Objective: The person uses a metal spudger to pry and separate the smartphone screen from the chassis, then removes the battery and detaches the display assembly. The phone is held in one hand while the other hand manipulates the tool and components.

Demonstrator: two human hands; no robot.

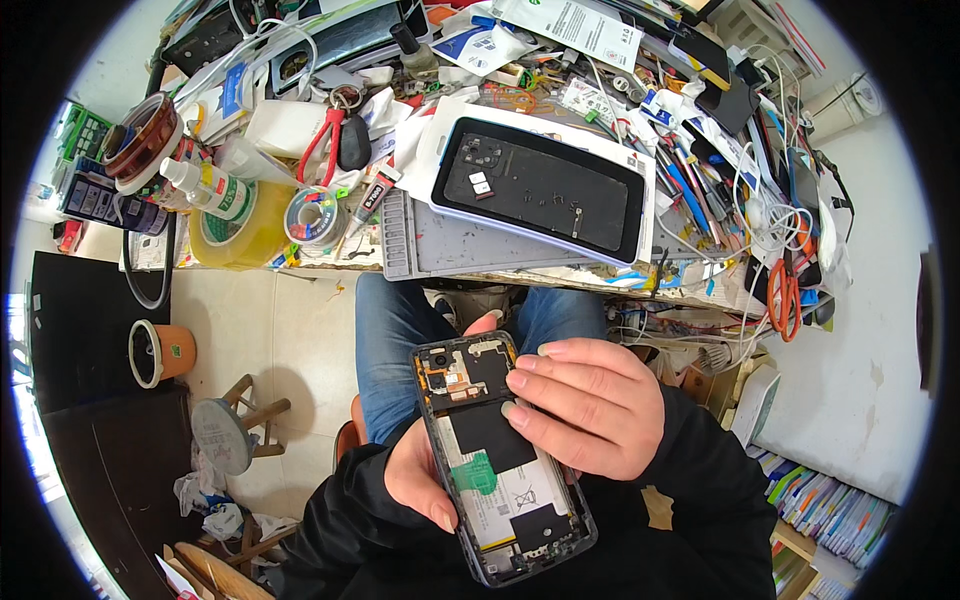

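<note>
Right hand reaches over the right edge of an opened phone, fingers outstretched and nearly side by side; its thumb is hidden, so whether it pinches anything, I cannot tell. Left hand cradles the phone from the left and below, thumb on the edge, holding it tilted near the jeans. The step in hand looks like work on the bared interior; the next move seems to call for a steady left grip and light fingertips. The white battery bears fine print and a crossed-out bin symbol, beside a green tab. Farther out, a pump bottle has a green-and-white label, a tube bold lettering, a white packet dense small print
</note>
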